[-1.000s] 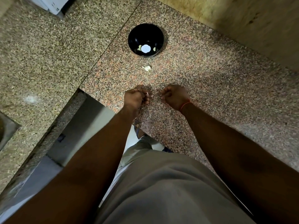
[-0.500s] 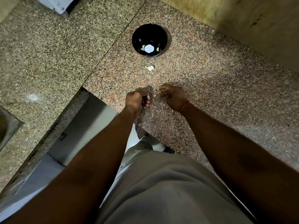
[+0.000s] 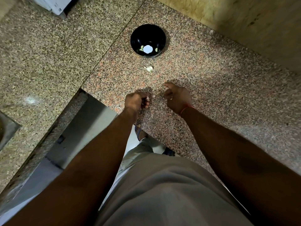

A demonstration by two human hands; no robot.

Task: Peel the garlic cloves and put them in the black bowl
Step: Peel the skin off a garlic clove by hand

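A speckled pink-and-grey granite bench [image 3: 211,82] runs under a stained yellowish wall [image 3: 244,22], and a browner granite slab joins it on the left along a straight seam.

The left hand [image 3: 136,101] is curled into a loose fist over the bench's near edge, its fingers [image 3: 145,104] closed together around a small whitish piece of garlic [image 3: 147,98] that peeks out at the fingertips; whether it is clove or skin is too small to tell. The right hand [image 3: 176,98] sits just beside it, apart from it, with the forefinger stretched forward and the other fingers bent in; nothing clear shows in its grip, so I cannot tell whether it holds anything. A thin red thread [image 3: 185,110] circles the right wrist.

Further out on the bench, between the hands and the bowl, lies a small pale unpeeled garlic clove [image 3: 149,68], alone and touching nothing else. Beyond it stands the round glossy black bowl [image 3: 138,38], upright, with two pale peeled cloves [image 3: 142,47] on its bottom either side of a bright white reflection.

Nearest the camera are grey-olive trousers [image 3: 162,193], and a white appliance corner [image 3: 55,5] shows at the top left.
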